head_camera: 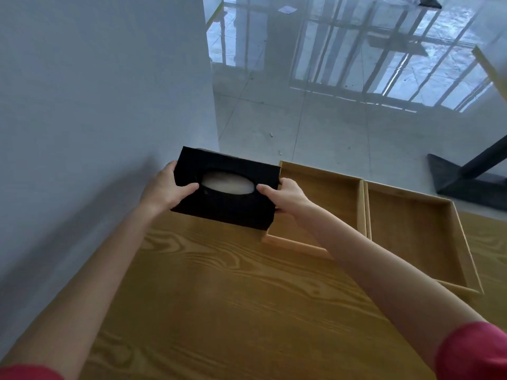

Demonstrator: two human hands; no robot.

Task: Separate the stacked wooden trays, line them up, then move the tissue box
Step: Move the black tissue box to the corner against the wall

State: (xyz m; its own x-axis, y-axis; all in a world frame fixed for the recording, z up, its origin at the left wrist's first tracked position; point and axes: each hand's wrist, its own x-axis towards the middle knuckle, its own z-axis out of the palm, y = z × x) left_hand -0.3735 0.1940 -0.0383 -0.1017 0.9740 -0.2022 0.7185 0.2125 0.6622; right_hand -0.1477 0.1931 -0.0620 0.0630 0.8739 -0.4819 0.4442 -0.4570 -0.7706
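Black and tilted, the tissue box [226,192] hangs above the desk [233,297], its right end over the left wooden tray [323,193]. The left hand [164,189] and right hand [285,193] clamp its short ends, thumbs on top, both arms stretched forward. A second tray [417,237] lies just beside the first.

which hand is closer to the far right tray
Right. The right hand grips the tissue box over the neighbouring tray; the left hand is further from the right tray.

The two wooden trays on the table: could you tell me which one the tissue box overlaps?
The left tray, next to the hands: the black tissue box covers its left edge. The right tray lies clear.
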